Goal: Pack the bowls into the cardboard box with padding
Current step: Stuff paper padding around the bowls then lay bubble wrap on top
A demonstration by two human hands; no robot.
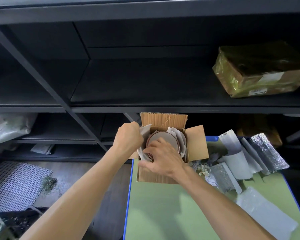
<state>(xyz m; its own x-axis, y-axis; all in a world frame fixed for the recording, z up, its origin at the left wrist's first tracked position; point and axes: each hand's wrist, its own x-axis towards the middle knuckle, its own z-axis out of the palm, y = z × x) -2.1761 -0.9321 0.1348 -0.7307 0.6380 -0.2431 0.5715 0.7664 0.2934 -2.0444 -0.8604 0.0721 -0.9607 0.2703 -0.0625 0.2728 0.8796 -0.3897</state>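
**Q:** What is lying nearest the lens?

**A:** Two forearms are reaching over the green table [163,213], which is showing bare between the viewer and the cardboard box [154,176]. The box is sitting at the table's far left corner, beside the blue edge and just below the dark shelf rail [215,109]. Padding scraps [246,158] are crowding its right side.

**Q:** And the hands?

**A:** The left hand [127,135] is pinching white paper [145,129] at the box's left wall. The right hand [163,157] is curling over the near rim of the bowls [164,138], which are sitting stacked upside down in the box, pale bases up, paper lining around them.
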